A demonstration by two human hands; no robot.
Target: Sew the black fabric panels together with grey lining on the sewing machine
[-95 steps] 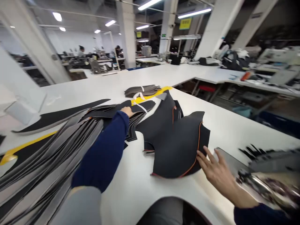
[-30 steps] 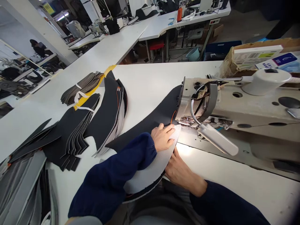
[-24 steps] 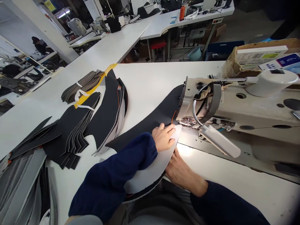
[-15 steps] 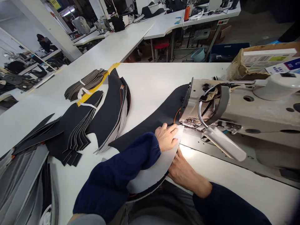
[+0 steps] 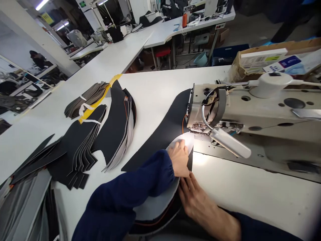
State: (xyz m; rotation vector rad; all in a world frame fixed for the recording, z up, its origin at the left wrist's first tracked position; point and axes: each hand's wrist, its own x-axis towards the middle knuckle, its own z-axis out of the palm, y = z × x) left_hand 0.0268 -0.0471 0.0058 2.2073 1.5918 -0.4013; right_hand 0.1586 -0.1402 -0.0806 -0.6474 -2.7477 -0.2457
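Under the head of a sewing machine [image 5: 200, 125], a pale grey fabric panel [image 5: 188, 138] lies over a black fabric panel [image 5: 160, 129]. My left hand [image 5: 178, 159] holds the grey panel down just in front of the needle area, its fingers bent and close together. Lower right of it, my right hand [image 5: 198, 199] grips the panels' near edge, with its fingertips close to my left wrist; its thumb is hidden. The panels' grey and black lower part curves down over my lap. An orange thread [image 5: 183, 124] runs along the black panel by the presser foot.
Left lie stacked black panels [image 5: 82, 144], curved grey-edged panels [image 5: 120, 124], a tied bundle [image 5: 87, 97] and grey pieces [image 5: 30, 207]. A lamp [image 5: 230, 142] juts from the machine. Behind it stands a cardboard box [image 5: 237, 68]. A person [image 5: 37, 60] sits far left.
My left hand has slid back along the grey panel, away from the needle. My right hand has moved down toward me. The whole view has shifted somewhat as the head turned.
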